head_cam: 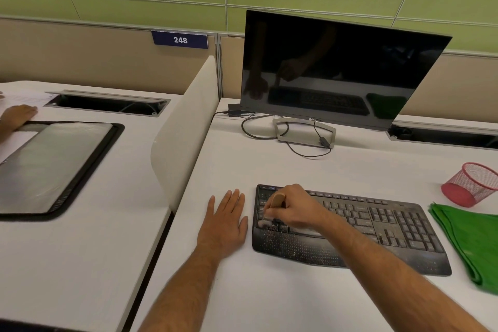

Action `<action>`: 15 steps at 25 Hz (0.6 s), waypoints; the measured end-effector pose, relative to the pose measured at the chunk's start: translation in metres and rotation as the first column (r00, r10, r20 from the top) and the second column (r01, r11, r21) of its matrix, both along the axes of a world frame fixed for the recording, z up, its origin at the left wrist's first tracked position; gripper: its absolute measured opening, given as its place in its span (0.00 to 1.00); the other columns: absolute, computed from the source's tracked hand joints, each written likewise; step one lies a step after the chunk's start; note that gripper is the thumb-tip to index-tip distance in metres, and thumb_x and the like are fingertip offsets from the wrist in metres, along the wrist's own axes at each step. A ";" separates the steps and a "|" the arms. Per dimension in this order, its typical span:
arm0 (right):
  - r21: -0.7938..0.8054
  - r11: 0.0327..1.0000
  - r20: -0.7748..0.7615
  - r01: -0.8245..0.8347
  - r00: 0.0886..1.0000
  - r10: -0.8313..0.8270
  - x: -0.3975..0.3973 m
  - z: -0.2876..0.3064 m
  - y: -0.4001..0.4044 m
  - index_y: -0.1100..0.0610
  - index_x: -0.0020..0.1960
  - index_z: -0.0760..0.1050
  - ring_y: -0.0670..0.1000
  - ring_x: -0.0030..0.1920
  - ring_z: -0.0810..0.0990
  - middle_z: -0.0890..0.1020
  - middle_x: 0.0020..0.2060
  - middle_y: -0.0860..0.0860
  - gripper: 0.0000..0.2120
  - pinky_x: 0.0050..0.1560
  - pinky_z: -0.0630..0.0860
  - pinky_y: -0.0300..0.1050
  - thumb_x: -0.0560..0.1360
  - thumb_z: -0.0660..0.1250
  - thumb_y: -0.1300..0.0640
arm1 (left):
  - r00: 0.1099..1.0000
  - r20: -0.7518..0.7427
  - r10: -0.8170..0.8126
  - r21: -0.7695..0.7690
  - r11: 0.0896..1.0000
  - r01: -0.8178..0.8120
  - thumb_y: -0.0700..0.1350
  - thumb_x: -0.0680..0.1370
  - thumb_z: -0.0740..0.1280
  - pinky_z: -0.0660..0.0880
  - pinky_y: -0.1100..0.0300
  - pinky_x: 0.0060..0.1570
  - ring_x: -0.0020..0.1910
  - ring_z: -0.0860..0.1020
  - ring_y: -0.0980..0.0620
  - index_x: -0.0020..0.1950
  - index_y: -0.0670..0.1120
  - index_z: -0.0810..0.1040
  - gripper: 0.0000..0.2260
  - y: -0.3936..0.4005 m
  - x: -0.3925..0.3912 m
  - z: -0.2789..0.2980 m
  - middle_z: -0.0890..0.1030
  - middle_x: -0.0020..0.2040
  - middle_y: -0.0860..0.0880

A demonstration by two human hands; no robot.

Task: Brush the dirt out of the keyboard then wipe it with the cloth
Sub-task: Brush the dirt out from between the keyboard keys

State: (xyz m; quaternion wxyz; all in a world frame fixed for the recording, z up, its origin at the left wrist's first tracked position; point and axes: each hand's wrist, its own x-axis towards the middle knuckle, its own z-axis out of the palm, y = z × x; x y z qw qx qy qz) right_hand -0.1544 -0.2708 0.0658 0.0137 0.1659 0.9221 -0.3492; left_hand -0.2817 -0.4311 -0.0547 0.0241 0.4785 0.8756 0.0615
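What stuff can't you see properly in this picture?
Head view, the only one:
- The brush: mostly wrapped by the right hand; its bristles are blurred.
- Keyboard letters: too small to read; the right hand and forearm cover some keys.
- Green cloth: cut off by the right edge.
- Red mesh cup: lies tipped, its inside hidden.

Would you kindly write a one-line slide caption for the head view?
Right hand brushes the crumb-strewn black keyboard; left hand rests flat on the desk, green cloth waiting.
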 end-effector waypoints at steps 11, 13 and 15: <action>0.046 0.999 -0.080 0.011 0.997 -0.008 0.012 -0.001 0.001 0.53 0.46 0.85 0.39 0.41 0.80 0.86 0.42 0.45 0.04 0.42 0.72 0.28 0.74 0.71 0.57 | 1.000 -0.028 -0.003 0.062 0.998 0.005 0.57 0.81 0.41 0.46 0.42 0.77 0.79 0.56 0.49 0.80 0.46 0.59 0.31 -0.001 -0.002 -0.008 0.60 0.80 0.47; 0.065 0.997 -0.043 -0.036 0.998 0.039 0.015 -0.002 0.001 0.54 0.47 0.85 0.39 0.41 0.80 0.85 0.43 0.45 0.04 0.42 0.71 0.28 0.74 0.71 0.57 | 0.999 -0.033 -0.009 0.054 0.998 0.011 0.56 0.81 0.43 0.52 0.41 0.77 0.79 0.59 0.48 0.79 0.45 0.62 0.29 -0.001 -0.002 -0.009 0.62 0.79 0.47; 0.016 0.999 -0.032 -0.040 0.999 0.041 0.018 0.000 0.002 0.55 0.45 0.85 0.42 0.41 0.81 0.85 0.40 0.47 0.04 0.41 0.76 0.33 0.73 0.71 0.59 | 0.999 -0.026 -0.020 0.056 0.998 0.021 0.56 0.81 0.44 0.54 0.41 0.76 0.78 0.59 0.48 0.79 0.45 0.63 0.29 -0.001 -0.002 -0.008 0.62 0.79 0.47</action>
